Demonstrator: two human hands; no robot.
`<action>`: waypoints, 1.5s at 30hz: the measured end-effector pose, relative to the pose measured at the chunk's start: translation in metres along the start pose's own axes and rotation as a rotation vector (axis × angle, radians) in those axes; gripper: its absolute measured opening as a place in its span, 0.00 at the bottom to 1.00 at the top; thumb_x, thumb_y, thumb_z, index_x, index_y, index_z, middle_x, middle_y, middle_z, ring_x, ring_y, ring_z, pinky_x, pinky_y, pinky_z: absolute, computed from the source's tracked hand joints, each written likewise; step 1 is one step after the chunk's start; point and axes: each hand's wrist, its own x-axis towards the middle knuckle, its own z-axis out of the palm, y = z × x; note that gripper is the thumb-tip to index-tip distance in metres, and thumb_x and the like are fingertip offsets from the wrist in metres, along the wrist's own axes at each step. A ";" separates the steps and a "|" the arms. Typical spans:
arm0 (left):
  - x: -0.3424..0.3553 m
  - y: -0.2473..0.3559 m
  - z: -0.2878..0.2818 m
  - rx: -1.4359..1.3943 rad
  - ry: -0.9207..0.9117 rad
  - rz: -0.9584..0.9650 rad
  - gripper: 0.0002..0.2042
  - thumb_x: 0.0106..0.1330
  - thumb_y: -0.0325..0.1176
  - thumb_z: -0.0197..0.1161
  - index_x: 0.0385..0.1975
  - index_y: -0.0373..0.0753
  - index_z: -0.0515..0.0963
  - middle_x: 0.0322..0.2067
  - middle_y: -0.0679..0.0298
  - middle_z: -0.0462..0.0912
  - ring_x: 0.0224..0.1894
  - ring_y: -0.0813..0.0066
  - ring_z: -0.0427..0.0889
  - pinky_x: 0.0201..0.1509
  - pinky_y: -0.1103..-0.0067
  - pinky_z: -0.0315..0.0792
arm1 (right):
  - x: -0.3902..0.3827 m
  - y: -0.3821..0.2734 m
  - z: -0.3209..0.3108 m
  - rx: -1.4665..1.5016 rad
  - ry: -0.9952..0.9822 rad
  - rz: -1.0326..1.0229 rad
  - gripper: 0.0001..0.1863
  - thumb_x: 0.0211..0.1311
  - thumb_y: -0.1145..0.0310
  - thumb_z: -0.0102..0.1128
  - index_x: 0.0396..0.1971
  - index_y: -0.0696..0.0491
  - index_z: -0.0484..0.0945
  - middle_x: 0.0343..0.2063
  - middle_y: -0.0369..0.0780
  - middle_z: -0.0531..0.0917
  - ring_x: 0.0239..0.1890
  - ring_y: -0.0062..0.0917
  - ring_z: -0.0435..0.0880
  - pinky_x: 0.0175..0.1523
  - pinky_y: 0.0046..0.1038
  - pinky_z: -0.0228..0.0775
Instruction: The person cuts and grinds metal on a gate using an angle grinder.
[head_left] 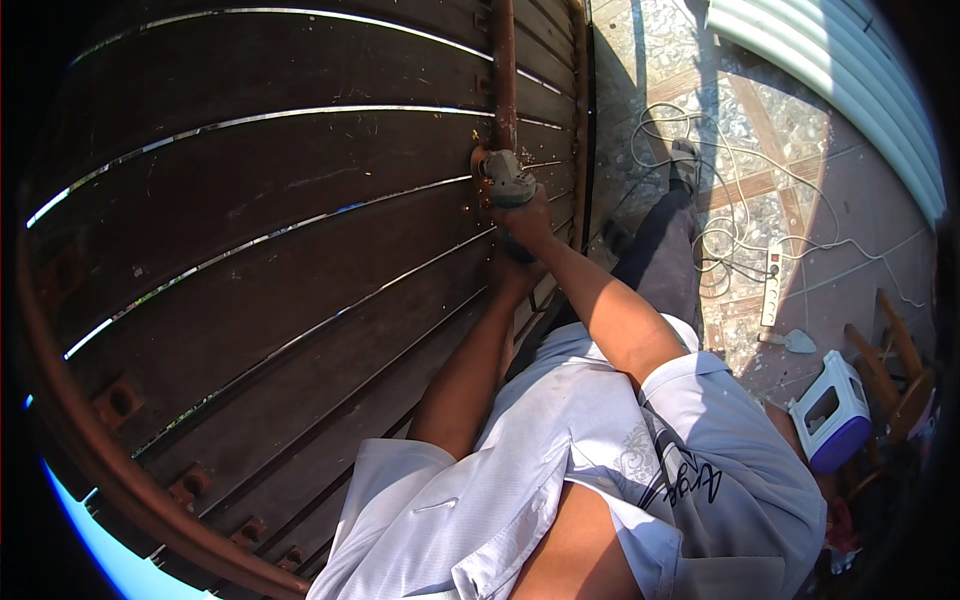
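Note:
An angle grinder is held in both my hands against a brown metal upright. Its disc meets the lower part of that upright, and small orange sparks or bits scatter around it. My right hand is wrapped round the grinder just behind its head. Closer to me, my left hand grips the rear of the body; its fingers are partly hidden by shadow and the tool. Behind the grinder run wide dark brown slats with narrow bright gaps between them.
A brown tubular rail with small brackets curves along the left. On the patterned floor at right lie a tangled cable, a white power strip and a trowel. A white-and-purple plastic item stands near wooden legs; pale corrugated sheeting lies beyond.

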 end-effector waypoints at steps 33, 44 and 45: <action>-0.004 0.019 -0.017 0.028 -0.063 -0.125 0.47 0.47 0.55 0.74 0.66 0.38 0.62 0.60 0.50 0.74 0.62 0.54 0.75 0.63 0.65 0.70 | -0.004 -0.018 -0.007 -0.061 -0.061 0.118 0.47 0.35 0.55 0.82 0.54 0.58 0.64 0.50 0.49 0.79 0.55 0.41 0.79 0.58 0.38 0.72; -0.004 0.000 -0.011 -0.039 -0.073 -0.135 0.48 0.45 0.57 0.74 0.66 0.39 0.62 0.60 0.51 0.74 0.63 0.56 0.75 0.64 0.65 0.69 | -0.012 -0.034 -0.009 -0.046 -0.074 0.120 0.49 0.34 0.54 0.84 0.54 0.59 0.64 0.51 0.49 0.79 0.55 0.41 0.80 0.58 0.38 0.72; -0.003 0.005 -0.011 -0.039 -0.078 -0.129 0.48 0.45 0.57 0.74 0.66 0.39 0.62 0.60 0.51 0.74 0.63 0.56 0.75 0.64 0.65 0.69 | -0.009 -0.027 -0.010 -0.043 -0.065 0.115 0.49 0.34 0.54 0.84 0.54 0.59 0.64 0.51 0.49 0.79 0.55 0.41 0.79 0.58 0.38 0.72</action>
